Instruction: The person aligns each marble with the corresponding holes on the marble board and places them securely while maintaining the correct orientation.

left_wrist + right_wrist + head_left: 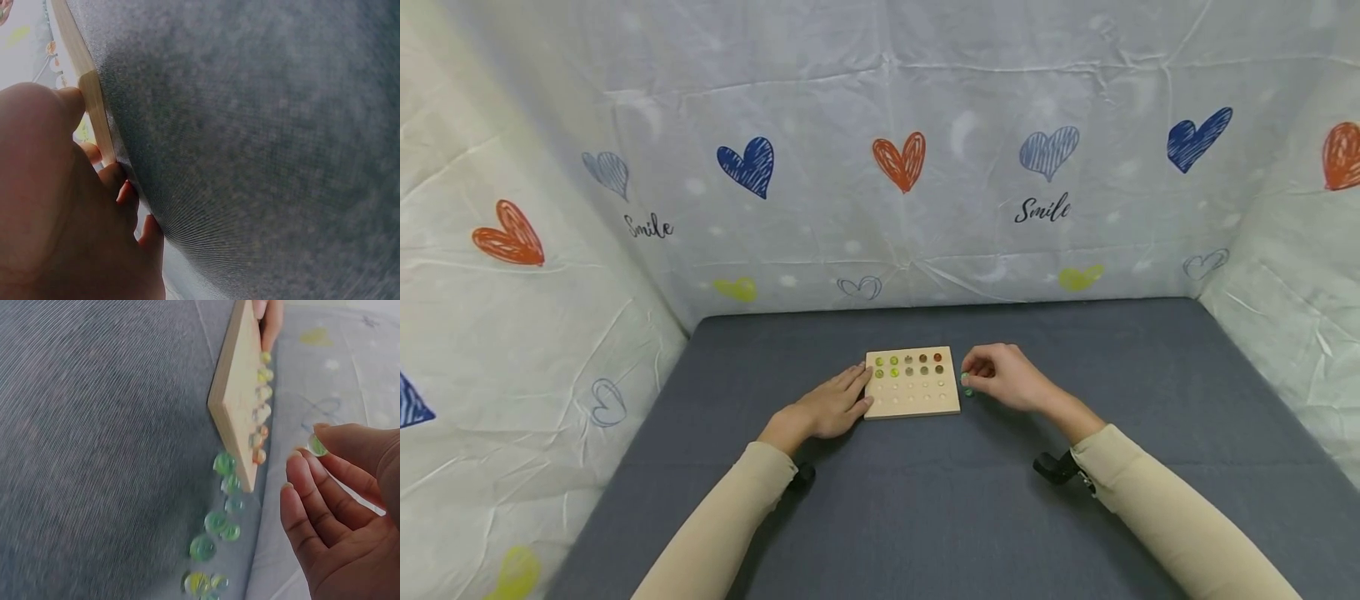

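A pale wooden board (912, 408) with rows of round hollows lies on the table. Glass marbles fill its two far rows, yellow-green at the left, then clearer and brownish ones, with a red one at the right corner. My left hand (831, 404) rests along the board's left edge, fingers extended, fingertips and thumb touching it. Just off the right edge, my right hand (1011, 379) pinches a green-streaked marble (317, 445) between thumb and index finger, raised above the table. Several loose green marbles (215, 522) lie beside the board, partly hidden by that hand in the head view.
A dark grey cloth (895, 508) covers the table. Among the loose marbles is a yellow-streaked one (196, 583). Behind the table and along both sides hangs a white curtain (820, 108) printed with hearts.
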A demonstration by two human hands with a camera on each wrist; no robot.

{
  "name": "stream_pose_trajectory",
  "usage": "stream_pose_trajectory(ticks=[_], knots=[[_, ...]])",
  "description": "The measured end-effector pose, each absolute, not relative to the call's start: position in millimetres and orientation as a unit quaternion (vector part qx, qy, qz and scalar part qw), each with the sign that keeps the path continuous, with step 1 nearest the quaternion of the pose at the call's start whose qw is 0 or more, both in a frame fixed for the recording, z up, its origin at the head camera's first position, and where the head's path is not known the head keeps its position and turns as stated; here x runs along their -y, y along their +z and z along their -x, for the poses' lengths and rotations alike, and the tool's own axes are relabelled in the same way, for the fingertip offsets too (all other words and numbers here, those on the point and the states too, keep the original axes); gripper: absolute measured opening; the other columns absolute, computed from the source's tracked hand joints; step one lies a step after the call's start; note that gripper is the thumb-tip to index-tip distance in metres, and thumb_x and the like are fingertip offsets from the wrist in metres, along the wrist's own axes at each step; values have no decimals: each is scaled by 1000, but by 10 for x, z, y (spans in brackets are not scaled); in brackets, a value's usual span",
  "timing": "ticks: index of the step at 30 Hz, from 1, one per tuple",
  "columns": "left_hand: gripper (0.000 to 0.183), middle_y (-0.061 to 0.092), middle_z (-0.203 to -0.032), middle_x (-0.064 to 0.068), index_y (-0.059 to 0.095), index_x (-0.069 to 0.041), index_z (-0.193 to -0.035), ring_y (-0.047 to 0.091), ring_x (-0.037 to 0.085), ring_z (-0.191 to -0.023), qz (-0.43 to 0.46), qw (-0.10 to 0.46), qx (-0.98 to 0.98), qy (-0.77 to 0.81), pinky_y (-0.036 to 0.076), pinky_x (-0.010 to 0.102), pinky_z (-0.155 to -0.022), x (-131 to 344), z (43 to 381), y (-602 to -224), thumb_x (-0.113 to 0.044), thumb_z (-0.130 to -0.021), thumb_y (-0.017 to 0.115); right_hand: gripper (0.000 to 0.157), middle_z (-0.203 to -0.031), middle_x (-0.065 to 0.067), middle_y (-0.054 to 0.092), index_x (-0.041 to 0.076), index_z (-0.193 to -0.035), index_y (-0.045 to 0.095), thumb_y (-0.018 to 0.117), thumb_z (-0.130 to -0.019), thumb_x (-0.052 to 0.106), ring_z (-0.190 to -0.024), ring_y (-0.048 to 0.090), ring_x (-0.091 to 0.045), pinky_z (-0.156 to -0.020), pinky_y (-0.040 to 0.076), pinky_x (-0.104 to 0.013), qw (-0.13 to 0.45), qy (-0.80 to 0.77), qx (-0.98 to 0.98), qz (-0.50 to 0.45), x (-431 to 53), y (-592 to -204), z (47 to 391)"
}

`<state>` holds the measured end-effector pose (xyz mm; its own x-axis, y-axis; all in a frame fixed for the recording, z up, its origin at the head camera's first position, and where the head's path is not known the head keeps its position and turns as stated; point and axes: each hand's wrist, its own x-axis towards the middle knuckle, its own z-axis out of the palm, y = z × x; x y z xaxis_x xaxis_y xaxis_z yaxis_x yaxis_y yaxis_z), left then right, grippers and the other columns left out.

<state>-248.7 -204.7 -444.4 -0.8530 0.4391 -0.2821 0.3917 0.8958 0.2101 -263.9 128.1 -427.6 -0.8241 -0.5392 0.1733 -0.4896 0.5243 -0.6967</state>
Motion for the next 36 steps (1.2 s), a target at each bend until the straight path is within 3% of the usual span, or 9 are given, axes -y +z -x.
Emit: stream_pose_trajectory(ticks=[20,36], knots=[[67,4,-172,7,4,-13,-166,6,26,-159,-205,166,-963,61,15,46,-127,2104,2575,-4606,-48,-112,26,14,-92,-4,70,-1,-107,73,73,-95,7,-80,64,-12,-72,55,-30,27,-395,-862,316,-806,-4293,2681],[67,8,-172,9,9,-11,-166,9,28,-158,-203,172,-962,61,17,47,-127,2059,2519,-4473,-45,-113,29,11,-90,-5,69,1,-103,74,74,-94,6,-78,62,-11,-70,53,-27,22,-395,-863,315,-423,-4339,2707]])
